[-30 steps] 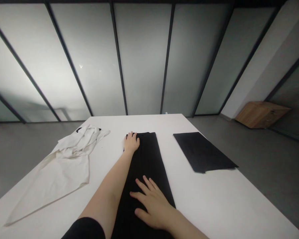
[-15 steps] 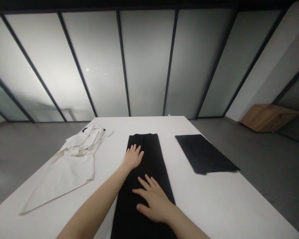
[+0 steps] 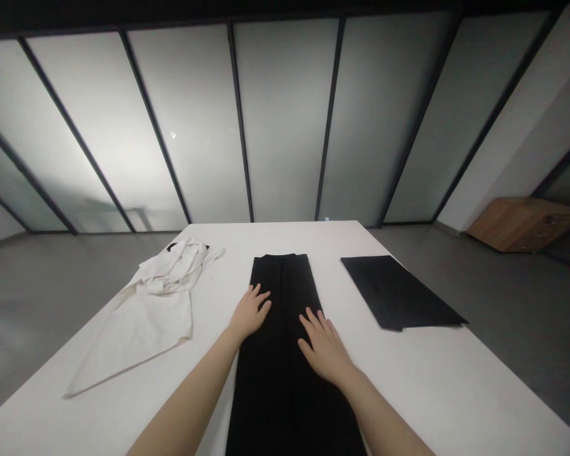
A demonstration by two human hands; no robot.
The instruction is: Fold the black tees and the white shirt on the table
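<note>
Both your hands are open, with the fingers spread and nothing gripped: your left hand (image 3: 250, 311) lies at the left edge of the long black garment (image 3: 285, 386), and your right hand (image 3: 326, 349) at its right edge. How hard they press, I cannot tell. The garment lies below and between them, its long axis running from the bottom centre of the frame away to the middle; your left hand is slightly nearer its far end. The cloth looks matt and flat, a narrow strip with a faint lengthwise line. At centre left is a crumpled white garment (image 3: 164, 316), softly wrinkled; at centre right, a flat, dark folded cloth (image 3: 399, 291), four-sided. All rest on the smooth white table (image 3: 437, 386).
</note>
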